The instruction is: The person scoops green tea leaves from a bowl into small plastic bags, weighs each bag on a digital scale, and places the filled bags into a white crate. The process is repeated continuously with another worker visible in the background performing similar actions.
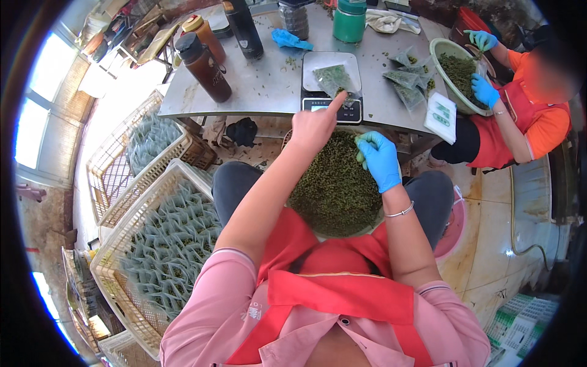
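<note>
1 clear bag (pixel 331 78), green-filled, creased, on scale (pixel 312 61). Left hand (pixel 314 127) beside bag; right hand (pixel 378 159) gloved. Cannot tell either grip.

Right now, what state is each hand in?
Left hand: index finger extended toward the bag on the scale, grip unclear.
Right hand: gloved, fingers curled over the green pieces; whether it holds anything cannot be told.
</note>
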`<action>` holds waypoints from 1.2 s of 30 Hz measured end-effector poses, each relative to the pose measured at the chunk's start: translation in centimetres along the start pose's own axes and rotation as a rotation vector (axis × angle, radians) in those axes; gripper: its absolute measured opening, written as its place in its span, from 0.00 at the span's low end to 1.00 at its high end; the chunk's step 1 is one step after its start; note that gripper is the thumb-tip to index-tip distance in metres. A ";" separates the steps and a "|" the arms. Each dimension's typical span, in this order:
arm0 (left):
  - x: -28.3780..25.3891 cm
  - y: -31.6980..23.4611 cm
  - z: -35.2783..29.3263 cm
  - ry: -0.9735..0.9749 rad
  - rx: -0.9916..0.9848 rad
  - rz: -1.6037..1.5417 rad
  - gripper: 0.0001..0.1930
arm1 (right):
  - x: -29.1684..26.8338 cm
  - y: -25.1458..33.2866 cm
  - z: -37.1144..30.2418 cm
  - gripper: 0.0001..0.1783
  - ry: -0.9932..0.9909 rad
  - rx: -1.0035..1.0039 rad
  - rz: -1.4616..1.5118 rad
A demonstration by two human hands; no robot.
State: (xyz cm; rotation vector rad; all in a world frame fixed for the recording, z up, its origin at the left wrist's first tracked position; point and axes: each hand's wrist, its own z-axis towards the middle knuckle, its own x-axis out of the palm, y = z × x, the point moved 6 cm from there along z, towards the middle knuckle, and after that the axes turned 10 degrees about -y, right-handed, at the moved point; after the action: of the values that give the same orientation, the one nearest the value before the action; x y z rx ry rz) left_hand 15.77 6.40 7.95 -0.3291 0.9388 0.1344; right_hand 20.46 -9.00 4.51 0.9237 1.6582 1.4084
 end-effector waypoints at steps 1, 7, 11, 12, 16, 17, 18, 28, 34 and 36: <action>-1.1 0.3 -1.6 -0.034 -0.015 -0.074 0.17 | -0.1 -0.7 0.0 0.07 0.014 -0.040 -0.097; -4.2 0.1 -7.5 -0.004 -0.046 -0.497 0.12 | 2.8 0.7 -2.5 0.08 0.070 -0.504 -0.576; -4.3 0.3 -9.1 0.027 -0.088 -0.465 0.08 | 4.0 1.7 -3.6 0.08 0.087 -0.575 -0.657; -4.6 0.1 -9.3 -0.015 -0.054 -0.447 0.07 | 4.1 1.7 -3.8 0.08 0.093 -0.575 -0.681; -4.2 -0.4 -9.3 -0.007 -0.003 -0.598 0.07 | 4.6 0.4 -4.7 0.07 0.114 -0.517 -0.706; -3.8 -0.2 -9.5 0.020 -0.043 -0.663 0.07 | 4.8 0.2 -4.8 0.07 0.122 -0.506 -0.739; -3.4 -0.1 -9.7 0.046 -0.083 -0.728 0.07 | 4.9 -0.1 -4.8 0.07 0.130 -0.494 -0.771; -2.4 -0.2 -10.6 0.195 -0.003 -0.663 0.06 | 3.8 -2.7 -3.5 0.12 0.411 -0.384 -0.748; -1.0 -0.2 -11.2 0.411 0.200 -0.446 0.16 | 2.0 2.2 1.7 0.22 -0.018 -0.512 -0.640; -0.9 -0.4 -10.7 0.322 0.189 -0.404 0.15 | 3.3 2.7 4.5 0.21 -0.101 -0.529 -0.903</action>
State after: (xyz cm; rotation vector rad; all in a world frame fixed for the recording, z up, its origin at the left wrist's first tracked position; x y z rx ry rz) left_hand 7.13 2.44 2.90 -0.3646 1.1734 -0.3866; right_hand 23.15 -3.74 6.44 -0.0813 1.2528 1.0293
